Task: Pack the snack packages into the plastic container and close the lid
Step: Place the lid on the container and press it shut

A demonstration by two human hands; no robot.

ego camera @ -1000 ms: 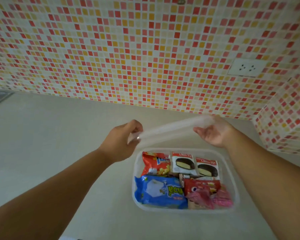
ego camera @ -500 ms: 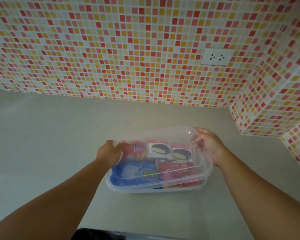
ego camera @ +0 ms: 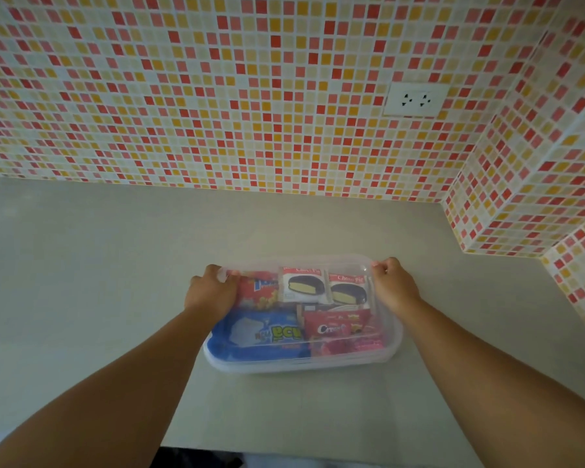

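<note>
Since a moment ago the lid [ego camera: 318, 265] has come down flat onto the plastic container [ego camera: 301, 363], lower centre of the frame on the grey counter [ego camera: 98, 282]. Her left hand [ego camera: 211, 293] and right hand [ego camera: 392, 285] grip its far corners. Snack packages [ego camera: 304, 287] show through. It looks thin, light, flexible and a bit slick; pressing along the rim should seat it.
</note>
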